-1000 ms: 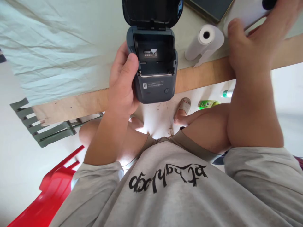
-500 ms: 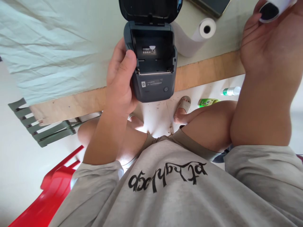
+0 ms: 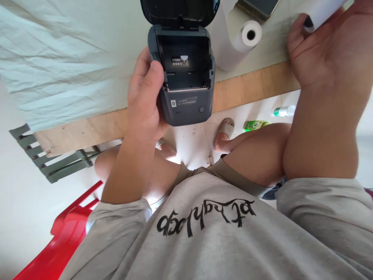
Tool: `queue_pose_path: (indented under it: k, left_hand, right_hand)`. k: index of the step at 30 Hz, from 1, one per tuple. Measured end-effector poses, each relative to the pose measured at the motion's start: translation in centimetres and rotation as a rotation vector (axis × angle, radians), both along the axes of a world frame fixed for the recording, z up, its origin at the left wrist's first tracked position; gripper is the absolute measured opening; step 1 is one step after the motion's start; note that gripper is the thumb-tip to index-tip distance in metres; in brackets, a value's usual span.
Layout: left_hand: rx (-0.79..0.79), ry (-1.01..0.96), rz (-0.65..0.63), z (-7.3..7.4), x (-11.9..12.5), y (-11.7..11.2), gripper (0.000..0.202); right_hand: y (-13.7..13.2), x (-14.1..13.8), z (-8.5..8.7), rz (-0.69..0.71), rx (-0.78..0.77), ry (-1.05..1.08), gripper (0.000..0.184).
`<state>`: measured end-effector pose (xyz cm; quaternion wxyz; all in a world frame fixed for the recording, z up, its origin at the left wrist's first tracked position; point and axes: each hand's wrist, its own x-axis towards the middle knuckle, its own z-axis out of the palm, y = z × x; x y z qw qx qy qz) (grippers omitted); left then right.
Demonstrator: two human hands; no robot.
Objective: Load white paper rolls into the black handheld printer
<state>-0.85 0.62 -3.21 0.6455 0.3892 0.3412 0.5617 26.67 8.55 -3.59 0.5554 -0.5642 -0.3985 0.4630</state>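
My left hand [image 3: 145,97] is wrapped round the side of a dark grey portable label printer [image 3: 188,103], thumb on its edge. The printer's black lid [image 3: 180,11] stands open, and a small printed sticker shows inside the bare paper bay. At the upper right, my right hand [image 3: 329,58] is closed round a white roll [image 3: 325,13] with a dark end, partly cut off by the frame. Between the hands, a paper roll [image 3: 243,37] lies on the table with a strip unrolled behind the printer.
A dark flat object [image 3: 259,7] rests at the back of the table. A pale cloth [image 3: 72,58] covers the table up to its wooden edge [image 3: 253,79]. Below are a green folding stool [image 3: 64,161], a red chair [image 3: 64,233], a green packet [image 3: 256,125] and a white bottle [image 3: 285,111].
My right hand has shifted left and slightly down, and the white roll in it has turned so less of its dark end shows. The printer has moved slightly left with my left hand.
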Motion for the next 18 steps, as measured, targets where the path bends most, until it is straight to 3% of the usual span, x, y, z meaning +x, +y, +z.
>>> queue_pose_path:
  k: [5,12,18]
  left_hand:
    - [-0.004,0.033,0.005,-0.2,-0.1,0.0,0.016]
    - [-0.015,-0.023,-0.006,0.3,0.0,-0.2,0.018]
    - [0.005,-0.031,-0.004,0.0,0.0,0.0,0.017]
  right_hand:
    - [0.1,0.0,0.9,-0.044,-0.156,0.287,0.051]
    - [0.3,-0.7,0.8,-0.023,-0.138,0.378,0.025]
    - [0.0,-0.2,0.8,-0.002,-0.093,0.419,0.041]
